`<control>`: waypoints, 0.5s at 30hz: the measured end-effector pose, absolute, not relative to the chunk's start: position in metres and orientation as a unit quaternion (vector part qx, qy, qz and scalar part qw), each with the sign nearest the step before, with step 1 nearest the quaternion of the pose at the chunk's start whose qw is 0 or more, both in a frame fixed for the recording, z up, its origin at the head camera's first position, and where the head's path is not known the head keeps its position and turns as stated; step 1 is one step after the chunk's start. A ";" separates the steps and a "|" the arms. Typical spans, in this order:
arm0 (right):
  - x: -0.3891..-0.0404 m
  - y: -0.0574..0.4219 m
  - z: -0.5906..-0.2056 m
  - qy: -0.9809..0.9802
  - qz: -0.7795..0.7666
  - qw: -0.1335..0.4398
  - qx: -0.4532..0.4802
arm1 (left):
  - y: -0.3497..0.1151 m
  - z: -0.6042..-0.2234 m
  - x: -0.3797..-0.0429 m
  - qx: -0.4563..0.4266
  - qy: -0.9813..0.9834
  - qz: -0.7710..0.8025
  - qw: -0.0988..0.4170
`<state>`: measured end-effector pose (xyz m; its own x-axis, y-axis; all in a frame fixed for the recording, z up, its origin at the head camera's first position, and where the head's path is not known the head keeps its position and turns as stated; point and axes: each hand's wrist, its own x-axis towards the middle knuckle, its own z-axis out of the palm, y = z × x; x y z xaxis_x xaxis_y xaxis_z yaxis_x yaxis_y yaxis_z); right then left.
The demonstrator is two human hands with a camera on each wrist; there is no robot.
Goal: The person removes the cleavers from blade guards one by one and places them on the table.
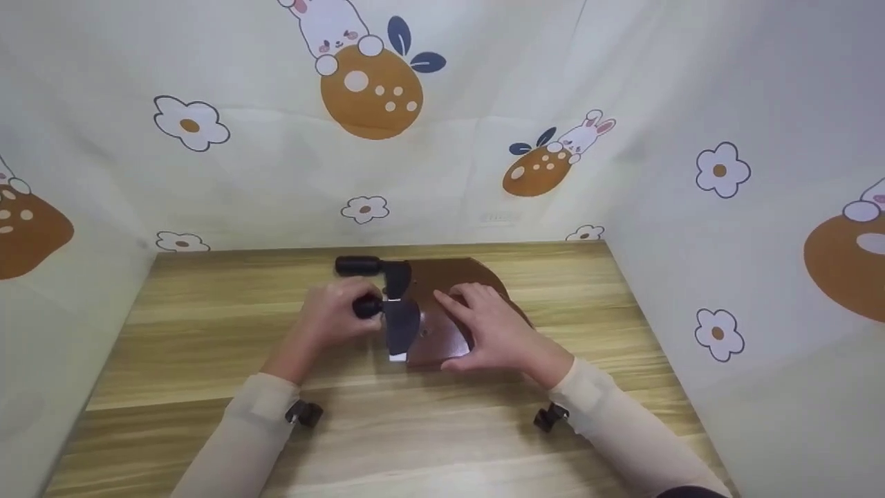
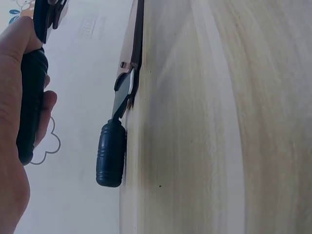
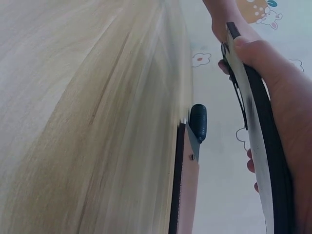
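Observation:
Two similar tools lie one behind the other, each with a black handle, a dark plate and a wide brown leather-like cover. My left hand [image 1: 337,311] grips the nearer tool's black handle [image 2: 31,107]. On that tool's brown cover [image 1: 437,339] my right hand [image 1: 496,328] keeps hold, thumb at one edge and fingers across the face. In the right wrist view the cover is raised off the table. The farther tool's handle [image 1: 357,265] points left, and its cover [image 3: 189,195] lies flat on the table, partly hidden behind the nearer one.
The wood-grain table [image 1: 415,429] reaches back to a pale cloth wall [image 1: 442,166] printed with rabbits and flowers. More of this cloth hangs at the left and right sides. Black camera mounts [image 1: 304,413] sit at both wrists.

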<state>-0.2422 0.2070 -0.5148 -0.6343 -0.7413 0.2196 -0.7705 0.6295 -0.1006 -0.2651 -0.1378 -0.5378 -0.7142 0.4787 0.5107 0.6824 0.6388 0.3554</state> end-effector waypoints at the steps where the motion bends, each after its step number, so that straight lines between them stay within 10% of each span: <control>1: -0.242 0.207 -0.514 -0.901 0.090 0.076 0.417 | -0.138 -0.538 -0.265 -0.325 -0.886 -0.270 0.189; 15: -0.244 0.206 -0.511 -0.900 0.097 0.080 0.417 | -0.136 -0.534 -0.261 -0.296 -0.900 -0.262 0.183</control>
<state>-0.2436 0.2064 -0.5114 -0.6389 -0.7358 0.2244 -0.7668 0.6326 -0.1088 -0.2611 -0.1359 -0.5337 -0.7580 0.4364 0.4847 0.6286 0.6873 0.3641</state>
